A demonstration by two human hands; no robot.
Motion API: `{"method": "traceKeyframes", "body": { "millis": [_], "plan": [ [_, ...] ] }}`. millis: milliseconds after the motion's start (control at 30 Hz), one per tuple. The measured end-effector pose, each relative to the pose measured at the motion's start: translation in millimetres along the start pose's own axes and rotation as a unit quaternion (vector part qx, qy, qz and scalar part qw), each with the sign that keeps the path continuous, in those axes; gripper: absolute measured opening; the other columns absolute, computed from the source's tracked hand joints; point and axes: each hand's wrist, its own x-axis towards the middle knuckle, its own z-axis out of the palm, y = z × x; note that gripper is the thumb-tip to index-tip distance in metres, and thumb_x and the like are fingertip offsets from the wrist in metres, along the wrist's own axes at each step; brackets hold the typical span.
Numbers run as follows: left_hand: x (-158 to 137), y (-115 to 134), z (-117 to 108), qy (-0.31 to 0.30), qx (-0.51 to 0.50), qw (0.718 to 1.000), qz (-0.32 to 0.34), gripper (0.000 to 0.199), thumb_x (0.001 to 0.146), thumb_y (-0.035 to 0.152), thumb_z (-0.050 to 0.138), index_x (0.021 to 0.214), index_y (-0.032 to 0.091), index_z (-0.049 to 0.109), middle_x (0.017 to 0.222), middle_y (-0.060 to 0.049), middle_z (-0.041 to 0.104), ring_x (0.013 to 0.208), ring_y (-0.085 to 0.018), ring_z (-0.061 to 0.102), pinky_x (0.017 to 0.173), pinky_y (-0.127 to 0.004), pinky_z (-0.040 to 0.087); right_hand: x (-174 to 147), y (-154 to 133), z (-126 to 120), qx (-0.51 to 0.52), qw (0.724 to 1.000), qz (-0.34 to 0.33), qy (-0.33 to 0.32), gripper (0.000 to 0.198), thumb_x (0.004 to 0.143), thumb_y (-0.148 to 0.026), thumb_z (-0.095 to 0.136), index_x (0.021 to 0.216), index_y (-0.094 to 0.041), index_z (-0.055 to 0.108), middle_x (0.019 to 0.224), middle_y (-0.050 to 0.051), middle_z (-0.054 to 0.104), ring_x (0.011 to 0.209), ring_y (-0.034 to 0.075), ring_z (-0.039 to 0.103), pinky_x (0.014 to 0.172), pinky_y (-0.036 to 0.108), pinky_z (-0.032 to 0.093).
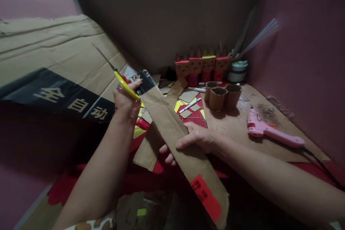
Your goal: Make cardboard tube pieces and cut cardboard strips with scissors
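Observation:
My left hand (126,97) is closed around a pair of scissors (124,85) with yellow handles, blades pointing up and to the left. Its thumb also reaches the dark printed end of a long cardboard strip (167,115); whether it grips that end I cannot tell. Lower down, my right hand (198,137) grasps the strip by its edge, thumb on top and fingers underneath. The strip slants down to the right and bears a red label (207,197) near its lower end. Another cardboard strip (147,149) lies beneath it on the red-covered table (153,167).
A large cardboard sheet (67,54) leans at the left. On a board (229,140) at the right are several cardboard tubes (217,99) and a pink glue gun (269,131) with a cord. Cardboard figures (208,64) and a lidded container (237,72) stand behind. Scraps and a pen (190,105) lie between.

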Motion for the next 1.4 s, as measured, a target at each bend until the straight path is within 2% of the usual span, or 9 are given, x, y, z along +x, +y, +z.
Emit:
{"method": "traceKeyframes", "body": {
  "millis": [267, 400, 467, 667, 800, 933, 1100, 1300, 1400],
  "plan": [
    [15.4, 13.8, -30.5, 0.049, 0.069, 0.996, -0.024, 0.02, 0.061, 0.01, 0.067, 0.052, 0.018, 0.051, 0.039, 0.006, 0.048, 0.03, -0.007, 0.043, 0.025, -0.018, 0.031, -21.9, -36.3, -12.8, -0.054, 0.996, 0.047, 0.047, 0.045, 0.069, -0.007, 0.06, 0.113, -0.011, 0.054, 0.09, 0.013, 0.072, 0.069, 0.023, 0.07, 0.073, 0.043, 0.055],
    [15.6, 13.8, -35.1, 0.052, 0.055, 0.996, -0.053, 0.016, 0.064, 0.015, 0.066, 0.059, 0.017, 0.052, 0.037, 0.008, 0.043, 0.027, -0.007, 0.042, 0.028, -0.019, 0.034, -27.4, -51.1, -13.6, -0.034, 0.98, -0.146, 0.128, 0.036, 0.08, -0.035, 0.056, 0.11, -0.015, 0.06, 0.103, 0.011, 0.07, 0.088, 0.026, 0.068, 0.078, 0.045, 0.053],
    [12.5, 7.9, -32.8, 0.056, 0.036, 0.996, -0.061, 0.019, 0.065, 0.018, 0.068, 0.062, 0.017, 0.049, 0.038, 0.009, 0.045, 0.029, -0.007, 0.045, 0.033, -0.019, 0.038, -23.7, -52.9, -9.8, -0.032, 0.963, -0.227, 0.141, 0.035, 0.082, -0.036, 0.054, 0.113, -0.021, 0.06, 0.114, 0.006, 0.066, 0.1, 0.025, 0.064, 0.083, 0.043, 0.05],
    [-20.5, -22.1, -18.2, 0.027, 0.002, 0.997, -0.074, 0.023, 0.065, 0.016, 0.066, 0.067, 0.018, 0.043, 0.048, 0.004, 0.062, 0.038, -0.01, 0.056, 0.041, -0.019, 0.044, 5.3, -39.2, -7.5, -0.1, 0.942, -0.262, 0.185, 0.07, 0.066, -0.015, 0.073, 0.128, -0.037, 0.047, 0.139, 0.004, 0.047, 0.104, 0.021, 0.062, 0.087, 0.041, 0.05],
    [-43.4, -31.6, -15.5, -0.035, 0.001, 0.995, -0.089, 0.025, 0.063, 0.018, 0.07, 0.071, 0.017, 0.046, 0.054, -0.001, 0.067, 0.042, -0.014, 0.06, 0.046, -0.023, 0.047, 19.4, -35.6, -15.4, -0.106, 0.89, -0.327, 0.3, 0.043, 0.066, -0.02, 0.075, 0.106, -0.025, 0.059, 0.108, 0.003, 0.063, 0.094, 0.016, 0.062, 0.084, 0.033, 0.049],
    [-48.6, -30.3, -17.2, -0.062, -0.008, 0.994, -0.09, 0.027, 0.064, 0.02, 0.072, 0.073, 0.018, 0.047, 0.055, 0.001, 0.066, 0.05, -0.015, 0.064, 0.051, -0.023, 0.049, 20.7, -37.4, -14.1, -0.094, 0.871, -0.381, 0.297, 0.015, 0.067, -0.02, 0.074, 0.069, -0.018, 0.059, 0.079, -0.001, 0.065, 0.088, 0.015, 0.063, 0.093, 0.033, 0.045],
    [-53.8, -28.0, -15.5, -0.099, -0.014, 0.991, -0.089, 0.019, 0.064, 0.017, 0.071, 0.072, 0.017, 0.054, 0.058, 0.0, 0.066, 0.052, -0.014, 0.065, 0.051, -0.022, 0.048, 20.6, -37.8, -10.2, 0.071, 0.893, -0.338, 0.287, 0.015, 0.065, -0.017, 0.075, 0.071, -0.018, 0.062, 0.084, 0.004, 0.069, 0.095, 0.02, 0.065, 0.09, 0.035, 0.05],
    [-59.8, -36.0, -13.5, -0.188, 0.064, 0.975, -0.096, 0.014, 0.067, 0.025, 0.071, 0.071, 0.017, 0.061, 0.054, -0.003, 0.064, 0.042, -0.014, 0.058, 0.044, -0.025, 0.046, 21.3, -40.6, -14.8, 0.004, 0.898, -0.322, 0.299, 0.017, 0.065, -0.021, 0.077, 0.074, -0.012, 0.066, 0.074, 0.007, 0.071, 0.082, 0.024, 0.069, 0.083, 0.045, 0.054],
    [-53.0, -38.7, -16.6, -0.16, 0.055, 0.984, -0.054, 0.02, 0.065, 0.027, 0.074, 0.078, 0.018, 0.061, 0.063, 0.001, 0.063, 0.046, -0.012, 0.057, 0.043, -0.023, 0.046, 18.7, -42.7, -19.9, -0.038, 0.89, -0.327, 0.315, 0.018, 0.064, -0.021, 0.077, 0.074, -0.009, 0.068, 0.068, 0.009, 0.071, 0.071, 0.021, 0.07, 0.081, 0.042, 0.055]
  ]
}}
